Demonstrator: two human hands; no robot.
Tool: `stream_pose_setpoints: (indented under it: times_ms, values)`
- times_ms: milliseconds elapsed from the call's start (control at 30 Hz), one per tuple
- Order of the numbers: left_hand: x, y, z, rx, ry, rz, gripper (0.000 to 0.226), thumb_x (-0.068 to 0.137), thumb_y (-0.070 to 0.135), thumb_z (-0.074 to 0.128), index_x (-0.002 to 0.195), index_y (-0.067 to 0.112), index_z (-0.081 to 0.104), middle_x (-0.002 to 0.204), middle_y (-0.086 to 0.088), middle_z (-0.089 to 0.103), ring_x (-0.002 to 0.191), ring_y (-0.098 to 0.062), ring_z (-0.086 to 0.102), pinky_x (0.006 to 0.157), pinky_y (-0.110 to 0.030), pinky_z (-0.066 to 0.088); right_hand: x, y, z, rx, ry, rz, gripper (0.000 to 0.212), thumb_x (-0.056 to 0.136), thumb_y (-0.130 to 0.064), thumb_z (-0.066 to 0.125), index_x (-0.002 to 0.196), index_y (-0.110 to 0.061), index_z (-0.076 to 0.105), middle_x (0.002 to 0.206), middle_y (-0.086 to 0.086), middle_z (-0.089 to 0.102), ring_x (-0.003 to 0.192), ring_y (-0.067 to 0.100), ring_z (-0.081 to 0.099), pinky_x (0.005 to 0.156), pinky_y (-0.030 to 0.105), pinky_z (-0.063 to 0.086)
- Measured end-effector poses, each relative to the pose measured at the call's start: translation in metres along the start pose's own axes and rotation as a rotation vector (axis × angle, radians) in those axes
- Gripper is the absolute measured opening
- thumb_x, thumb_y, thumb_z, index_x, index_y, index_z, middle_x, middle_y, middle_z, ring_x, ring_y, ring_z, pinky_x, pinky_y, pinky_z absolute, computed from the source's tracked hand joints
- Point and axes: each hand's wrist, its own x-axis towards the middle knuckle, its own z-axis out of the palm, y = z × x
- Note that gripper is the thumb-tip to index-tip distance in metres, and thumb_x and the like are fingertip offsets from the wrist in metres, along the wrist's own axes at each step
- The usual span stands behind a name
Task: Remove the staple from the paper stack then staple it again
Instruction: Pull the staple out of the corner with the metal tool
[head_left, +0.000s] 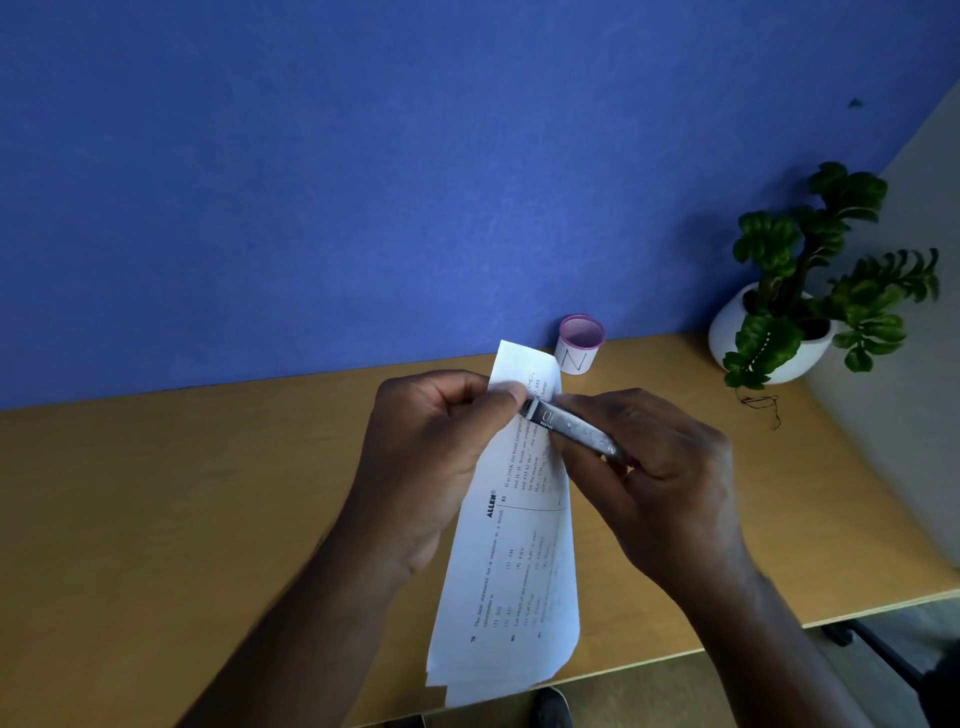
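Note:
A stack of printed white paper (511, 566) is held up over the wooden desk (182, 493), its long side running away from me. My left hand (431, 452) pinches the stack near its far end, thumb on top. My right hand (660, 483) grips a small silver stapler (569, 428) whose front end touches the paper right beside my left thumb. The staple itself is too small to make out.
A small white cup with a pink rim (579, 345) stands at the back of the desk against the blue partition (363, 182). A potted green plant in a white pot (779, 332) sits at the back right. The desk's front edge runs below the paper.

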Motion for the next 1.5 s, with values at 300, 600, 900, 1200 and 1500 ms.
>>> stream_pose_setpoints:
  times_ms: [300,600,900,1200,1500]
  values:
    - [0.006,-0.004,-0.003,-0.044,-0.034,-0.169,0.034,0.09,0.018,0.085,0.077,-0.01,0.07,0.074,-0.021,0.063,0.069,-0.03,0.059,0.068,-0.039,0.044,0.0,0.0,-0.009,-0.057,-0.103,-0.093,0.031,0.098,-0.02,0.072,0.125,-0.006,0.077,0.111,0.005,0.078,0.092,0.012,0.076,0.072,0.025,0.063]
    - [0.005,-0.006,-0.001,-0.076,-0.054,-0.242,0.026,0.092,0.008,0.08,0.069,-0.003,0.075,0.066,-0.014,0.068,0.06,-0.028,0.064,0.067,-0.035,0.051,-0.002,0.005,-0.008,-0.098,-0.113,-0.201,0.027,0.099,-0.012,0.069,0.122,-0.002,0.078,0.111,0.01,0.076,0.095,0.02,0.074,0.072,0.031,0.061]
    - [0.006,-0.005,-0.012,-0.096,-0.125,-0.231,0.013,0.092,0.01,0.08,0.081,0.003,0.083,0.079,-0.026,0.079,0.066,-0.026,0.074,0.057,-0.027,0.053,-0.014,0.006,-0.006,0.03,-0.038,0.038,0.028,0.091,-0.01,0.078,0.12,-0.008,0.08,0.109,0.001,0.075,0.088,0.001,0.069,0.075,0.009,0.051]
    - [-0.002,-0.002,-0.009,-0.004,-0.127,-0.09,0.021,0.083,0.022,0.078,0.098,0.012,0.088,0.097,-0.012,0.09,0.1,-0.043,0.083,0.088,-0.05,0.064,-0.008,-0.012,-0.006,0.202,0.04,0.241,0.018,0.092,-0.024,0.083,0.102,-0.033,0.072,0.085,-0.016,0.076,0.063,0.017,0.071,0.051,0.038,0.055]
    - [-0.013,0.002,-0.001,0.165,-0.008,0.088,0.014,0.094,0.02,0.076,0.091,0.022,0.089,0.079,-0.002,0.088,0.069,-0.033,0.078,0.068,-0.04,0.056,-0.004,-0.018,-0.004,0.218,0.067,0.244,0.018,0.09,-0.026,0.08,0.105,-0.035,0.075,0.09,-0.014,0.08,0.067,0.017,0.075,0.051,0.042,0.058]
